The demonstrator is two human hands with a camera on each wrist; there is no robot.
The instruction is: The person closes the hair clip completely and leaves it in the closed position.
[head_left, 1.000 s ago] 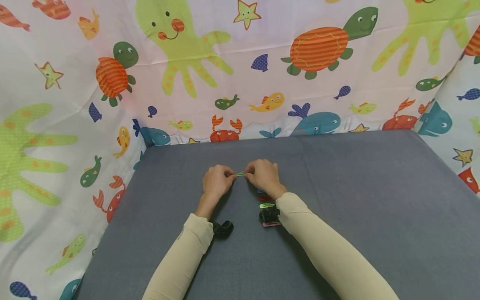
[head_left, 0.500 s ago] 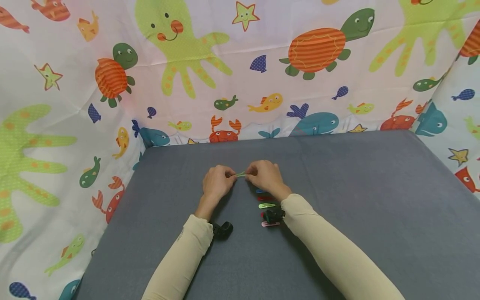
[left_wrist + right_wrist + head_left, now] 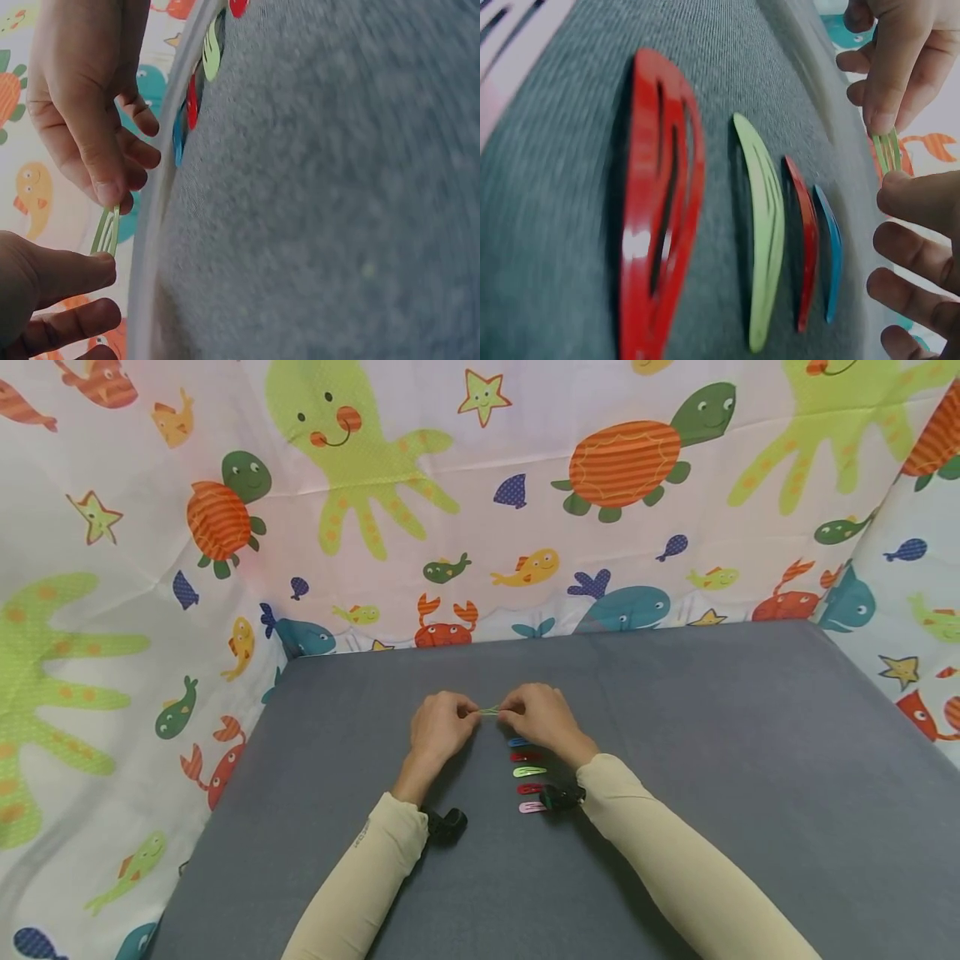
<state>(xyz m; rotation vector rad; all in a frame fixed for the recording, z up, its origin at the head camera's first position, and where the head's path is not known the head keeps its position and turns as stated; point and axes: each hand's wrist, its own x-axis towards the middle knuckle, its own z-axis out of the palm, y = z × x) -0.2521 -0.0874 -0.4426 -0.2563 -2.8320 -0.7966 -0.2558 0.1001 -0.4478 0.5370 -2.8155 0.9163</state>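
Observation:
Both hands hold a light green snap hair clip point(image 3: 489, 711) between them above the cloth. My left hand point(image 3: 441, 727) pinches one end between thumb and fingertips, and my right hand point(image 3: 542, 718) pinches the other. In the left wrist view the slotted body of the green clip point(image 3: 106, 231) shows between the thumbs. Near my right wrist lies a row of snap clips: a blue one point(image 3: 519, 742), a red one point(image 3: 525, 757), a light green one point(image 3: 529, 772), a second red one point(image 3: 660, 202) and a pink one point(image 3: 532, 807).
A grey cloth point(image 3: 712, 760) covers the table. Behind it and at the sides hangs a white curtain point(image 3: 405, 577) printed with sea animals. Black wrist cameras sit on the left wrist point(image 3: 447, 825) and the right wrist point(image 3: 562, 797), the latter overlapping the row's near end.
Both hands have shifted slightly right in the head view, still pinching the green clip. The right forearm and its camera moved right, uncovering more of the near red and pink clips.

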